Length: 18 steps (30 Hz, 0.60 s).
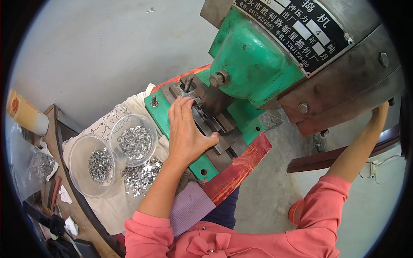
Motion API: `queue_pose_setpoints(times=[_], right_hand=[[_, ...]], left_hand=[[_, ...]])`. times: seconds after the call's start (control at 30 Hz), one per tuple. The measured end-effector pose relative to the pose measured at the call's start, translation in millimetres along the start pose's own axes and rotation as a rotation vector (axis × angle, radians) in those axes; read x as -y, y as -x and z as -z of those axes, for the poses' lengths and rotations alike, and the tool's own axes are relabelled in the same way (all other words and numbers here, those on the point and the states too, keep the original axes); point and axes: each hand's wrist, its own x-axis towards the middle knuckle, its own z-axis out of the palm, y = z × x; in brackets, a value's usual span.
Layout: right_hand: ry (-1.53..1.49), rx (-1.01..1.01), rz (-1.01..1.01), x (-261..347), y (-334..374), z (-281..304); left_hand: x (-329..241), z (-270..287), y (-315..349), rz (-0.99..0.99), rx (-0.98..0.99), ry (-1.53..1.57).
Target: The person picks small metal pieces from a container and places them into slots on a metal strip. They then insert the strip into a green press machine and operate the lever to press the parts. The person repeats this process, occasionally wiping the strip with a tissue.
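My left hand lies on the dark steel die of a green press, thumb apart from the fingers. The fingertips touch the die's left part; I make out no piece between them. Close by, the dark punch holder comes down from the green press head, a large bolt on its side. At the far right my right arm reaches up to the press's side. Only part of my right hand shows at the dark metal edge, its fingers hidden.
Left of the press, a clear tub and a clear bowl hold small metal pieces. Loose shiny pieces lie beside them on cloth. A yellowish bottle stands far left. A red-painted board edges the press base.
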Motion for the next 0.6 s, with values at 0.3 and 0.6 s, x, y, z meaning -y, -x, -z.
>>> queue_pose_setpoints(times=[0.3, 0.6], right_hand=[[0.192, -0.223, 0.060, 1.3, -51.9, -2.9], [-0.028, -0.514, 0.060, -31.6, 142.2, -96.9]], left_hand=[[-0.2, -0.8, -0.5, -0.005, 0.000, 0.008], [4.0, 1.5, 0.7, 0.003, -0.011, -0.024]])
